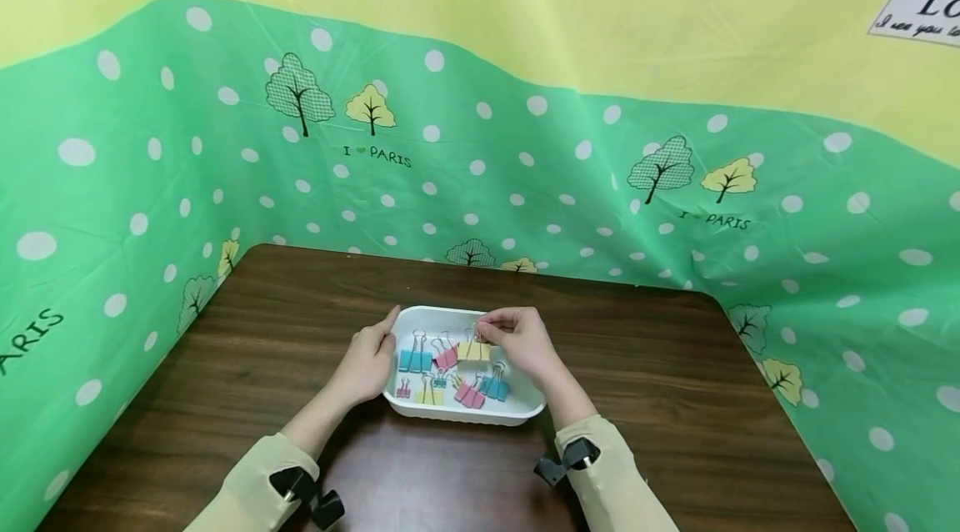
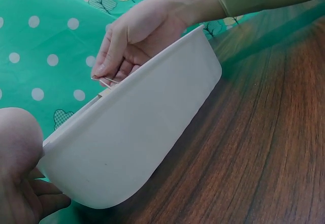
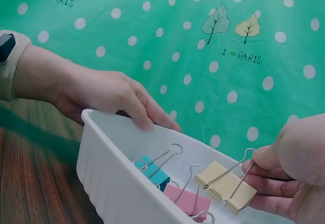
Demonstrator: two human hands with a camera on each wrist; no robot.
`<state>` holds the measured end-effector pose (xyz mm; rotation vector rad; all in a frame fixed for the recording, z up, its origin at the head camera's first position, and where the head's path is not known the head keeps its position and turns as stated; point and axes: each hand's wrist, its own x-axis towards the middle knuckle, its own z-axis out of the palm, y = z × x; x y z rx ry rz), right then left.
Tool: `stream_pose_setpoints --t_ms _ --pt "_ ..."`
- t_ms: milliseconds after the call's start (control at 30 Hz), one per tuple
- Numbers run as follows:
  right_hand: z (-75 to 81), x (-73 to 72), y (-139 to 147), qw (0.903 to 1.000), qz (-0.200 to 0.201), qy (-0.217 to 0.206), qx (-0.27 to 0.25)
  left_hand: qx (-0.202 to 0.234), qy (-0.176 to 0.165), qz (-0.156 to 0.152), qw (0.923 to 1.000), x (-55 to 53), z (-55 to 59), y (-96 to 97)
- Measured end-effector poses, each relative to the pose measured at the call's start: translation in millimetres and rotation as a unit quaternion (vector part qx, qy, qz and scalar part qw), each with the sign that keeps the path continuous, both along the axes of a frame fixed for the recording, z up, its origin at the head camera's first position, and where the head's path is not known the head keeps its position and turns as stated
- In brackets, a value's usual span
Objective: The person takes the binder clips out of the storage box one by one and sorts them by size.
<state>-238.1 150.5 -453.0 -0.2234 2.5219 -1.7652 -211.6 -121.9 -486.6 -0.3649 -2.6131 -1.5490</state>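
A white plastic tray [image 1: 465,413] holds several binder clips in blue, pink, yellow and teal. My left hand [image 1: 369,358] grips the tray's left side, thumb at the rim and fingers along the outer wall. Between thumb and fingers, my right hand [image 1: 521,338] pinches the wire handle of a large yellow binder clip [image 3: 226,186], which hangs over the inside of the tray. Beside it sit a pink binder clip [image 3: 187,199] and a blue binder clip [image 3: 155,172]. Nearer the front lie a smaller yellow binder clip [image 1: 429,397] and another blue binder clip [image 1: 495,387].
The tray is on a dark wooden table [image 1: 645,399]. A green and yellow cloth [image 1: 525,173] with white dots and printed trees hangs behind the table and along its sides. Both forearms wear a black wrist camera over light sleeves.
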Motion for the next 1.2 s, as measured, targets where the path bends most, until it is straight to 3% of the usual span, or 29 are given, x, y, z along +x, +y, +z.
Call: stream_pose_setpoints --t_ms 400,733,1200 --pt "11.1 1.5 1 1.0 -0.002 -0.003 0.005 -0.003 0.007 0.002 1.0 1.5 0.6 0.6" --pt "28.9 9.7 5 0.9999 0.002 0.012 0.005 -0.001 -0.011 0.0 0.9999 1.7 1.2 -0.5" --pt "43.6 16.0 32 0.9994 -0.006 0.032 0.007 -0.007 -0.008 -0.003 0.9999 2.3 2.2 -0.6"
